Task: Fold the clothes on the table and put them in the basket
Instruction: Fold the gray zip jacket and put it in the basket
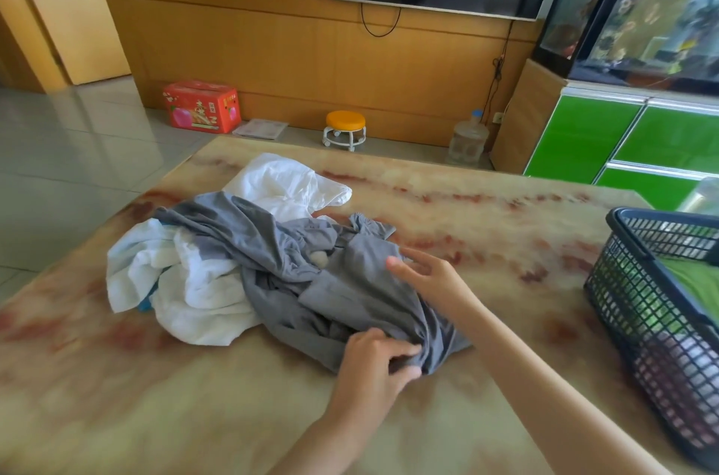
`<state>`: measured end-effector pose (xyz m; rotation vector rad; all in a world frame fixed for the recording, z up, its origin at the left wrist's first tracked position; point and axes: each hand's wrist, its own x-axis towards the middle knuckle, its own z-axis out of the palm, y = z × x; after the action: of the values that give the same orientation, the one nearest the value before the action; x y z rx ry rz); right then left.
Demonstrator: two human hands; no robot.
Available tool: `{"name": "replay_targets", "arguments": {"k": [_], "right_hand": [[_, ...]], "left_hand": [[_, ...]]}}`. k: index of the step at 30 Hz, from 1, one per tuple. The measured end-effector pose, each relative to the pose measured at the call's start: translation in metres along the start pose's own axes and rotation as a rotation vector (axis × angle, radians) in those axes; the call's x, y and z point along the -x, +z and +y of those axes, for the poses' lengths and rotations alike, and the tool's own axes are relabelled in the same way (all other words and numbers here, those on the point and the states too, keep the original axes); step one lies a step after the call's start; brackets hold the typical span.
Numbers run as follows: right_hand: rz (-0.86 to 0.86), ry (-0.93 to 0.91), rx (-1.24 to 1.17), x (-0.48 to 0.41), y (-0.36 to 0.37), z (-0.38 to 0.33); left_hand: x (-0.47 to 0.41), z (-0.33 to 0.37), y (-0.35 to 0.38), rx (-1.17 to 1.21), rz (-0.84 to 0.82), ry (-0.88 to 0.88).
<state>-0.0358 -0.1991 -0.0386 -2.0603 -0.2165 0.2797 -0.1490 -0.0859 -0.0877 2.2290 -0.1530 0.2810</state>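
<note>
A crumpled grey garment (295, 260) lies across a pile of clothes on the marble table (155, 397). Under and beside it are white garments (194, 291), another white piece (288, 183) behind, and a bit of blue cloth at the pile's left. My left hand (373, 361) pinches the grey garment's near edge between thumb and fingers. My right hand (424, 272) hovers over the garment's right part with its fingers spread and relaxed, holding nothing. The dark plastic basket (638, 303) stands at the table's right edge with green cloth (692, 272) inside.
Beyond the table's far edge are a tiled floor, a red carton (200, 107), a small orange-topped stool (345, 128) and a water jug (469, 136). A green cabinet (607, 140) with a fish tank stands at the right. Bare tabletop lies between pile and basket.
</note>
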Motion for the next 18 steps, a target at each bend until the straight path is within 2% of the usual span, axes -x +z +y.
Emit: {"name": "replay_targets", "arguments": {"k": [5, 7, 9, 10, 13, 14, 16, 18], "right_hand": [[-0.215, -0.112, 0.427, 0.0, 0.024, -0.005], [-0.214, -0.121, 0.556, 0.004, 0.027, 0.007], [-0.173, -0.095, 0.597, 0.009, 0.021, 0.017], [-0.154, -0.083, 0.603, 0.011, 0.015, 0.02], [-0.087, -0.068, 0.564, 0.021, -0.006, 0.025], [-0.084, -0.064, 0.567, 0.026, -0.013, 0.026], [-0.177, -0.057, 0.633, 0.04, -0.025, 0.027], [-0.382, -0.02, 0.683, 0.057, -0.036, 0.029]], "left_hand": [[0.005, -0.003, 0.006, -0.156, -0.326, 0.182], [0.008, -0.005, -0.009, -0.089, -0.386, 0.128], [0.007, -0.004, -0.032, 0.083, -0.326, 0.009], [0.006, -0.004, -0.043, 0.133, -0.24, -0.024], [-0.004, -0.019, -0.067, 0.046, 0.102, -0.054], [-0.008, -0.026, -0.071, -0.028, 0.158, -0.041], [-0.014, -0.04, -0.072, -0.133, 0.162, -0.01], [-0.018, -0.048, -0.07, -0.163, 0.101, -0.016]]}}
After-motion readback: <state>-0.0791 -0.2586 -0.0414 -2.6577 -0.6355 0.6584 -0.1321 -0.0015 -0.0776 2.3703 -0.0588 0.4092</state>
